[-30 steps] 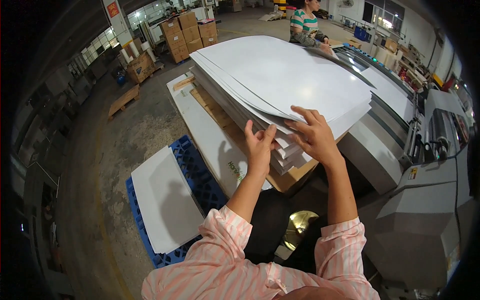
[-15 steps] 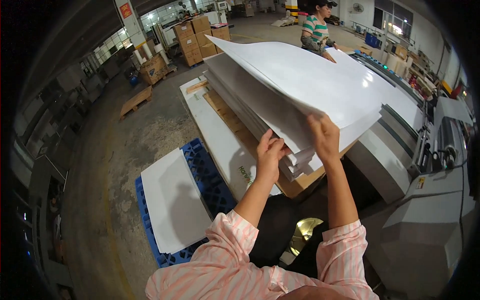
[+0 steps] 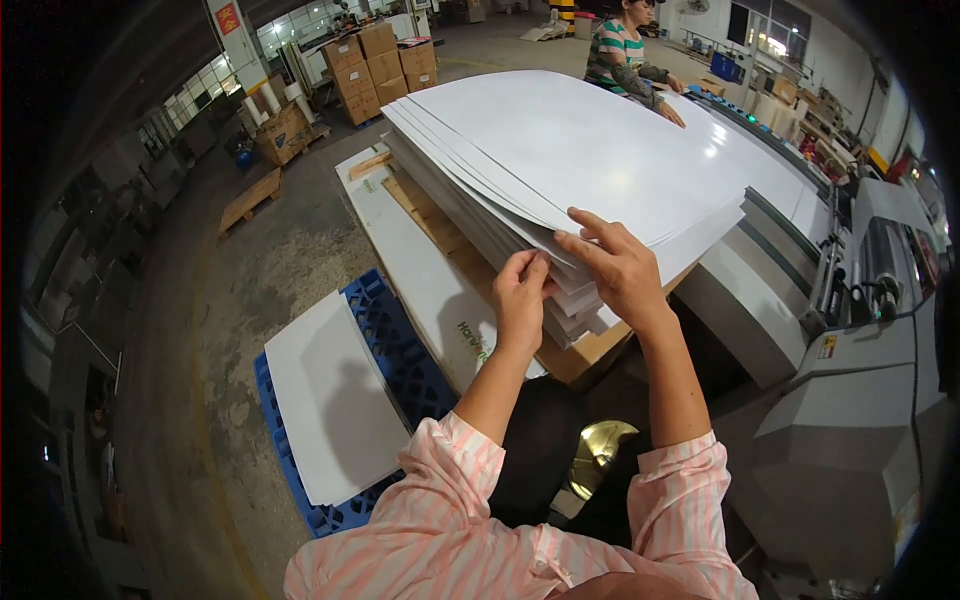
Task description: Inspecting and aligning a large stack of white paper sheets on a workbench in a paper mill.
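Note:
A tall stack of large glossy white sheets lies in front of me, its upper sheets slightly fanned along the near left edge. My left hand is closed at that edge near the corner, thumb and fingers pinching the sheet edges; exactly how many sheets are between them is hidden. Just to its right, my right hand has its fingers stretched out, with the fingertips touching the top sheet near the same corner.
A blue plastic pallet at lower left bears more white sheets. A grey machine stands at right. Across the stack, a person in a striped shirt reaches over sheets. Cartons and a wooden pallet stand farther back.
The raised top sheets have come down onto the stack and now lie nearly flat. My right hand has let go of their lifted edge and opened on top; my left fingers have drawn together.

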Tool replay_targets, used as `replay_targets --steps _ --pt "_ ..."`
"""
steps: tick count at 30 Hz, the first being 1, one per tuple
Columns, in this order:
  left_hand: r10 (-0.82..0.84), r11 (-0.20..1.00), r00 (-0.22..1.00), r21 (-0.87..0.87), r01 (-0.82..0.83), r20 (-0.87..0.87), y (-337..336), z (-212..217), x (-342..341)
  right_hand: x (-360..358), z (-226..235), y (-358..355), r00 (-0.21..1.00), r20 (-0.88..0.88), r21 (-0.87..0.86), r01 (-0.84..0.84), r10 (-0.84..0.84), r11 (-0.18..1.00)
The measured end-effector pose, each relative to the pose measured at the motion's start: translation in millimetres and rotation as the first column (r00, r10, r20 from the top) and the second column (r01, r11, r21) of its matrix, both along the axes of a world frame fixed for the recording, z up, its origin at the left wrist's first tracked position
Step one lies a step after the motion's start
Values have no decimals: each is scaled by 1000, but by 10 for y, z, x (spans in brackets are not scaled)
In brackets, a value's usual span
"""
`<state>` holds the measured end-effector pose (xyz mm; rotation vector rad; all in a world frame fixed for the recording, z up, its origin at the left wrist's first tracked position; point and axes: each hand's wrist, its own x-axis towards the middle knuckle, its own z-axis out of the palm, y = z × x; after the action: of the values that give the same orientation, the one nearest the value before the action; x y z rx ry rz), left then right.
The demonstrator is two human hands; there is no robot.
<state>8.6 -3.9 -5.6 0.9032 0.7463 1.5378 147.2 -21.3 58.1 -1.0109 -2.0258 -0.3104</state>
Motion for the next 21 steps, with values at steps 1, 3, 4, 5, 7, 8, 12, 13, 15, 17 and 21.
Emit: replay_targets --steps 1,3,4,5,7,8,12,13,15,17,21 --pt "-67 998 998 -9 68 20 -10 10 6 22 -10 -6 1000 3 -14 13 -13 1000" --pt "-40 999 999 -19 41 35 -22 32 58 87 -22 -6 998 26 -68 57 -56 996" --pt "-6 999 999 -31 8 49 -34 43 71 94 -11 -15 995 49 -124 95 -90 988" --pt "-6 999 999 -32 7 50 -29 36 73 82 -1 -26 995 51 -125 95 -89 988" --pt "13 1000 1000 -22 -12 22 -6 27 72 19 32 -63 992 -94 -181 64 -82 981" --pt "14 1000 1000 -21 -13 21 -4 27 70 -13 50 -92 992 -95 -181 63 -81 982" --pt "23 1000 1000 -19 -23 5 5 8 47 -99 121 -147 985 18 -157 171 -170 973" --pt "18 1000 1000 -1 -18 10 0 12 55 -96 130 -147 980 52 -105 195 -190 975" --pt "-34 999 999 13 33 18 -22 25 68 -75 102 -60 969 36 40 245 -246 969" --pt "-63 998 998 21 63 12 -33 29 69 -59 88 20 960 3 193 275 -280 942" --pt "20 992 913 125 34 -408 2 -123 -33 99 2 113 990 -49 228 137 -129 964"
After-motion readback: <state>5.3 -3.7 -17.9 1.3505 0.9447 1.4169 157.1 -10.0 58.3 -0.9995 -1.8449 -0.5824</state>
